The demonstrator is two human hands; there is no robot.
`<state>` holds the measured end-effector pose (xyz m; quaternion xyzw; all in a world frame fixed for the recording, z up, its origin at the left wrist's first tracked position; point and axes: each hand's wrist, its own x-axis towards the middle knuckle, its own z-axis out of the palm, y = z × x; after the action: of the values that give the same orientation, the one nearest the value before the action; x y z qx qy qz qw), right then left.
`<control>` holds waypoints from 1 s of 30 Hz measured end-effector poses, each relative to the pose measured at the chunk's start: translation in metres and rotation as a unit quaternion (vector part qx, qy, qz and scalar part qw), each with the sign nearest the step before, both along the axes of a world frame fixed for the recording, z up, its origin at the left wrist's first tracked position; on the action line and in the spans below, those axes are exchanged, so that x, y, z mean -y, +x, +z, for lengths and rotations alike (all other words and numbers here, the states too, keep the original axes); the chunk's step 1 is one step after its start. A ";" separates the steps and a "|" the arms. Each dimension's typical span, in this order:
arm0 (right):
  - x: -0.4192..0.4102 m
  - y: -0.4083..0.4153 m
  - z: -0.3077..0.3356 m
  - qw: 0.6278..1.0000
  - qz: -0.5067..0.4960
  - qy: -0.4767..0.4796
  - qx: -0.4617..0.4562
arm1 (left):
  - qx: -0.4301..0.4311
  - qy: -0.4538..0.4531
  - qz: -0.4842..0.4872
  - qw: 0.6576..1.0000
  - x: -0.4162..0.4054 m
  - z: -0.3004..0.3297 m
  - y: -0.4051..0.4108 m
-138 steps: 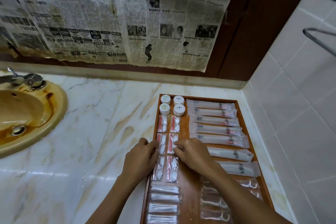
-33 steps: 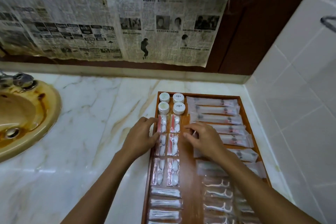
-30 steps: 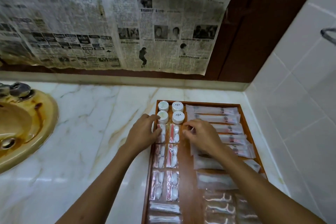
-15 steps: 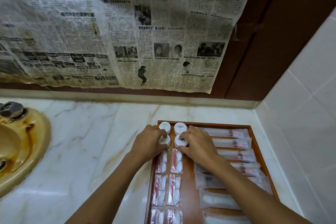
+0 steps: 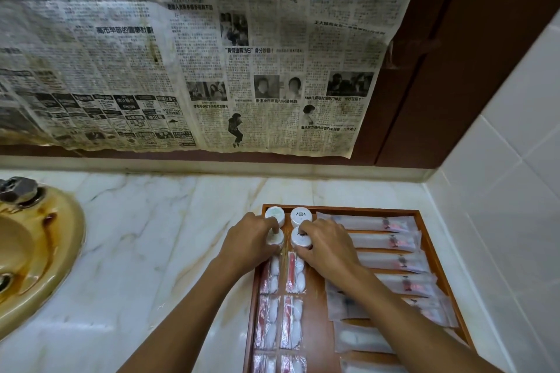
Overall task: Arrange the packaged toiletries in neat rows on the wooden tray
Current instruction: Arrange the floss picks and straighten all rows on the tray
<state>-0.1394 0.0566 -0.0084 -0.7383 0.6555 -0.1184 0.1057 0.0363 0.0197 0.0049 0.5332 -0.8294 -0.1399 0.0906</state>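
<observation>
The rectangular wooden tray (image 5: pixel 424 222) sits on the white marble counter (image 5: pixel 157 239), against the white tiled wall (image 5: pixel 509 191) on the right.

Tray contents:
- Far left corner: four small round white containers in a two-by-two block. The rear pair, left (image 5: pixel 275 215) and right (image 5: pixel 301 216), stand untouched.
- The left hand (image 5: pixel 250 241) pinches the front left round container (image 5: pixel 275 240), fingertips curled onto its top and side.
- The right hand (image 5: pixel 325 247) pinches the front right round container (image 5: pixel 300 240) in the same manner, fingers curled over its lid.
- Directly in front of the containers: two columns of clear red-and-white sachets (image 5: pixel 280 321), laid end to end toward the near edge.
- Right half: long translucent packets with red print (image 5: pixel 372 223), stacked in a row one behind another; the nearer ones are partly hidden under the right forearm and lie slightly askew.

Surroundings: a stained yellow round sink (image 5: pixel 36 263) is set into the counter at left, well apart from the tray. Yellowed newspaper sheets (image 5: pixel 188 54) cover the brown wall behind the counter.
</observation>
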 end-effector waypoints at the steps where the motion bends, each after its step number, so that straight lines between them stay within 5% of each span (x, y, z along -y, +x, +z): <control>1: 0.000 0.000 0.000 1.000 0.000 -0.001 0.001 | -0.001 0.000 0.000 1.000 0.000 0.000 0.000; 22: -0.004 0.002 0.001 1.000 -0.009 -0.021 0.000 | -0.012 -0.016 -0.016 1.000 0.000 -0.004 0.003; 30: -0.012 -0.008 0.010 0.998 -0.034 -0.037 0.023 | -0.076 0.005 -0.006 0.997 -0.007 -0.006 0.015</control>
<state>-0.1470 0.0683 0.0015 -0.7162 0.6727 -0.1628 0.0892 0.0516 0.0265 -0.0008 0.5166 -0.8226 -0.1845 0.1497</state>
